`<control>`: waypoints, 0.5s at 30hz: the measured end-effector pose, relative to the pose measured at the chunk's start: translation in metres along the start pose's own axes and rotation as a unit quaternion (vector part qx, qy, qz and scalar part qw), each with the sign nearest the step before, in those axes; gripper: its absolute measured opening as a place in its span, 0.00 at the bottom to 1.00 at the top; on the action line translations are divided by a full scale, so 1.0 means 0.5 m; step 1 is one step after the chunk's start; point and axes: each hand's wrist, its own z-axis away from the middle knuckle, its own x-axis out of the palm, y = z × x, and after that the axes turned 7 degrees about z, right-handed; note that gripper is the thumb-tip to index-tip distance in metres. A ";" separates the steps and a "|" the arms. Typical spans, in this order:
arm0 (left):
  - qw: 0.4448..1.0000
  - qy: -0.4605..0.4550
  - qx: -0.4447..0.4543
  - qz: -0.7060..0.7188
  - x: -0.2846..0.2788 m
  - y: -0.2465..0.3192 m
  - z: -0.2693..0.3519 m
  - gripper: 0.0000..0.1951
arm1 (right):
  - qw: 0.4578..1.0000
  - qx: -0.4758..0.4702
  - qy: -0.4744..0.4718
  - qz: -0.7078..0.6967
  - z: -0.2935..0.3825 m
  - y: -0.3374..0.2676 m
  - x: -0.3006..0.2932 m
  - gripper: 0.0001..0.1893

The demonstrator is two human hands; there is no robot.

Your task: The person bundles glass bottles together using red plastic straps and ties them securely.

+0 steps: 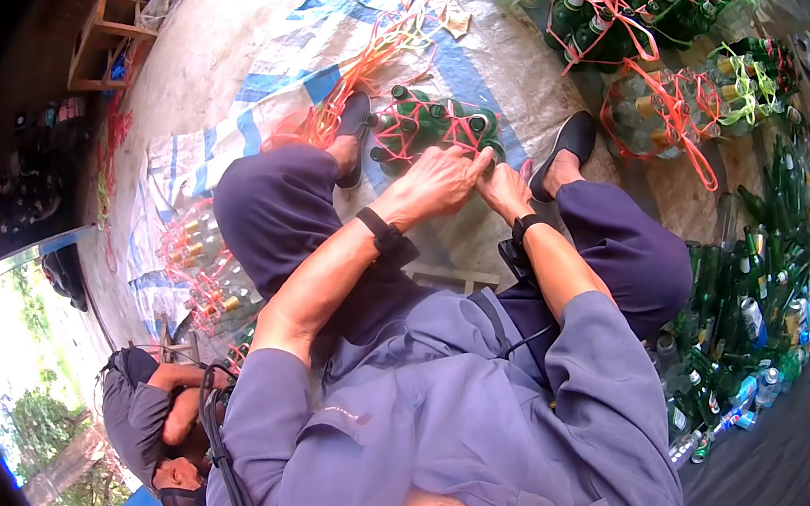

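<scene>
Several green glass bottles [431,122] stand bunched between my feet, with pink plastic strapping [456,133] netted around their necks. My left hand [443,182] reaches over the near right side of the bunch, its index finger at a bottle neck. Close against it, my right hand [506,188] has its fingers curled at the same near corner. Which hand is which I take crosswise from the picture: the arm at the left is my left arm. Whether either hand grips a strap or a bottle is too small to tell.
Loose orange and green straps [383,48] trail over the white and blue sheet [266,87]. Netted clear bottles [653,113] stand at upper right, above a heap of loose green bottles [730,290]. Another person [152,404] sits bent over at lower left. A wooden stool [112,27] stands at upper left.
</scene>
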 end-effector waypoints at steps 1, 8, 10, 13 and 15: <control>1.000 -0.013 -0.002 0.003 -0.004 0.001 -0.003 0.31 | 1.000 0.002 0.001 -0.002 0.000 0.000 0.000 0.36; 0.999 -0.046 0.007 -0.025 -0.036 0.005 -0.024 0.22 | 0.999 -0.034 -0.005 -0.016 0.008 0.001 -0.010 0.41; 0.999 -0.047 0.021 -0.015 -0.039 0.001 -0.030 0.18 | 0.999 -0.039 -0.009 -0.023 0.007 0.004 -0.013 0.41; 0.999 -0.048 0.001 0.010 -0.047 0.001 -0.031 0.17 | 0.998 -0.050 -0.031 -0.027 0.003 0.010 -0.012 0.42; 0.999 -0.038 0.008 0.023 -0.048 -0.005 -0.028 0.17 | 0.998 -0.059 -0.015 -0.031 0.005 0.008 -0.011 0.39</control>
